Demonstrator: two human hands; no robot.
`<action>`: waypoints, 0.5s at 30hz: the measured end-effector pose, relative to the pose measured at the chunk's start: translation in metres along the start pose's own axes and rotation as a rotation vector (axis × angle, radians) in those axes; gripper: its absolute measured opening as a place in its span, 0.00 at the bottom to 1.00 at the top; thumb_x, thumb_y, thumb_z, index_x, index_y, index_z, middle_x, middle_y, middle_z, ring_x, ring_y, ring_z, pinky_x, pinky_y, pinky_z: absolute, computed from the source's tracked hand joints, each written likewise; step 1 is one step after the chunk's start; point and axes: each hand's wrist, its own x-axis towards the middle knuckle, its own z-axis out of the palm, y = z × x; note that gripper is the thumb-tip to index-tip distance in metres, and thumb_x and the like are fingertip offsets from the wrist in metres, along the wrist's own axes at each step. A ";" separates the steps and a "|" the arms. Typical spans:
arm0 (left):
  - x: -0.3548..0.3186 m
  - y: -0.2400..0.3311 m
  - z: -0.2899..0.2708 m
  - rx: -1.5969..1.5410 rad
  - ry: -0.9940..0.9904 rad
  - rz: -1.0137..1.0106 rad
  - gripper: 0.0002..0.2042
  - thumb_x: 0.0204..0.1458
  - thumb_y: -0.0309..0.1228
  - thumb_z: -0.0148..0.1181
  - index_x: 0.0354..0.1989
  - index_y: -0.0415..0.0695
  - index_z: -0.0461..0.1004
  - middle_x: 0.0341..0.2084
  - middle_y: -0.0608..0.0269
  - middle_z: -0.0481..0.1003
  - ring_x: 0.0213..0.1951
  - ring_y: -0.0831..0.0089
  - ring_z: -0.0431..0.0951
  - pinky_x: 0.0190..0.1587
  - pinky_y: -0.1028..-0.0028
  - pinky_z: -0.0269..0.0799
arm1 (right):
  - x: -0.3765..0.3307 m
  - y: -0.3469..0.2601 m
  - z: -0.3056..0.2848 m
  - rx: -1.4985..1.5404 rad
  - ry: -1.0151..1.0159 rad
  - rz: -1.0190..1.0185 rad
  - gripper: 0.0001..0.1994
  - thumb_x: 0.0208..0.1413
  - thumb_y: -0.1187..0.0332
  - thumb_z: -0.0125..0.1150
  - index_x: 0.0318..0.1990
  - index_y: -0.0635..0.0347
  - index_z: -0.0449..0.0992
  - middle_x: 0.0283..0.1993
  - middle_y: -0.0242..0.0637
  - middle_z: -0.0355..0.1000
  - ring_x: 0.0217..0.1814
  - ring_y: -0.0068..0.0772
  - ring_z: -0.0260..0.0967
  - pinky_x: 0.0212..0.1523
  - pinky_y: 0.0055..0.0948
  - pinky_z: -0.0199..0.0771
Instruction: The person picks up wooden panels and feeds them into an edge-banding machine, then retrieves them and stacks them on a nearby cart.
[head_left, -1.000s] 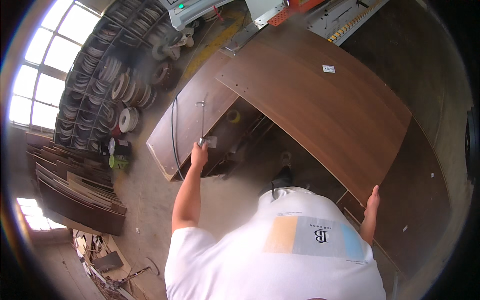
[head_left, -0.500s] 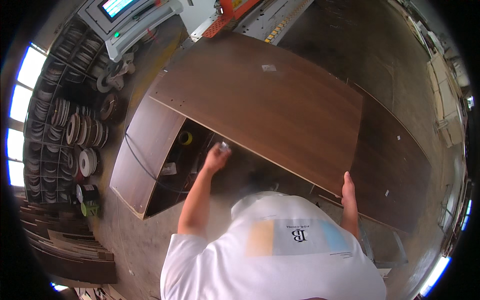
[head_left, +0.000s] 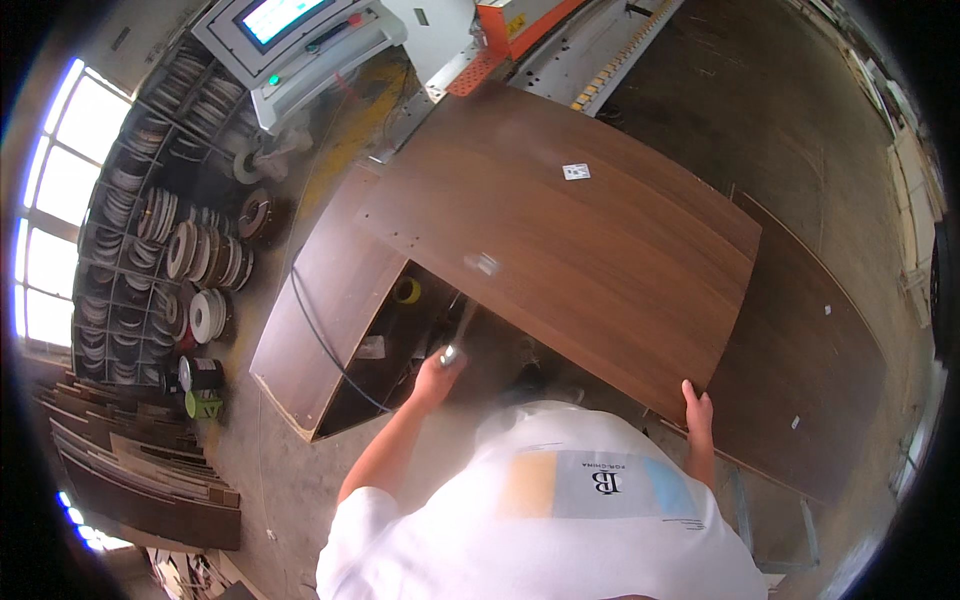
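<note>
A brown wood-grain board (head_left: pixel 590 250) lies in front of me, with a small white label (head_left: pixel 576 172) on its face. My right hand (head_left: pixel 698 410) is closed round its near right edge, thumb on top. My left hand (head_left: pixel 437 380), short of the near edge, is closed round a small silver tool (head_left: pixel 452 356) that I cannot make out fully. From it a blurred streak runs up to a pale smeared patch (head_left: pixel 487 264) over the board's near edge. A dark hose (head_left: pixel 318 335) curves toward my left forearm.
Another brown panel (head_left: pixel 800 340) lies at the right. At the left, a paler panel (head_left: pixel 325 290) borders a dark opening holding a yellow tape roll (head_left: pixel 407 290). Beyond stands a machine with a control screen (head_left: pixel 285 15). Racks of edging rolls (head_left: pixel 205 255) and stacked boards (head_left: pixel 140 490) line the left.
The whole view has shifted, so most things sit lower and further right. My left hand has drawn back from the board's edge. The pale smeared patch has appeared. My right hand keeps its hold.
</note>
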 end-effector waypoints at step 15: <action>0.064 0.098 0.064 -0.925 0.182 -0.081 0.20 0.63 0.31 0.57 0.64 0.48 0.68 0.42 0.70 0.73 0.38 0.77 0.74 0.42 0.73 0.76 | -0.019 -0.033 0.013 -0.027 0.010 -0.017 0.34 0.54 0.49 0.69 0.54 0.75 0.74 0.57 0.56 0.74 0.61 0.50 0.72 0.60 0.42 0.67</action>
